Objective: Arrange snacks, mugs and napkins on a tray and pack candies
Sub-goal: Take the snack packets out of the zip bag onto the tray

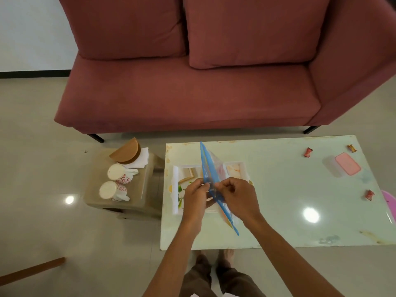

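Note:
Both hands hold a clear zip bag with a blue top edge above the white tray on the glass table. My left hand pinches the blue strip from the left, my right hand from the right. Something pale and pinkish shows inside the bag. Wrapped candies lie on the table's right part: one red, one gold, another red. Two white mugs with red flowers lie on a low stool beside white napkins in a wooden holder.
A clear box with a pink lid stands at the table's right. A pink object shows at the right edge. A red sofa stands behind the table. The beige stool is left of the table.

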`<move>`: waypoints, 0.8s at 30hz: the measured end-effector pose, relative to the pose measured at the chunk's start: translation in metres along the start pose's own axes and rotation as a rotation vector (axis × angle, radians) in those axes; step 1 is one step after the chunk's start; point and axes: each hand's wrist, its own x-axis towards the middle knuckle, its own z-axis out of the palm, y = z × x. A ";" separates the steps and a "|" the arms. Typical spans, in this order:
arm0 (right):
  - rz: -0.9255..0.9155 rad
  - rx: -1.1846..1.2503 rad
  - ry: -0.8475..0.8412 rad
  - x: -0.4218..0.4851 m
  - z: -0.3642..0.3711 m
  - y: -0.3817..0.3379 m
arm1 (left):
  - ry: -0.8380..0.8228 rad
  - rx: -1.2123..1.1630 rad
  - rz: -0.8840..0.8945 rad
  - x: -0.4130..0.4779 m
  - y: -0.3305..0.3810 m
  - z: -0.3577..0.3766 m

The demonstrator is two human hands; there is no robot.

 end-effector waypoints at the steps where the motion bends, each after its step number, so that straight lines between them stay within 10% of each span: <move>1: -0.083 -0.114 0.055 -0.003 0.005 -0.001 | 0.024 0.146 0.071 0.003 -0.003 0.001; 8: -0.163 -0.127 0.092 -0.005 0.036 0.012 | -0.009 0.576 0.333 0.030 -0.013 -0.009; 24: -0.143 0.415 -0.060 0.051 0.072 0.069 | 0.033 -0.262 0.238 0.084 -0.073 0.025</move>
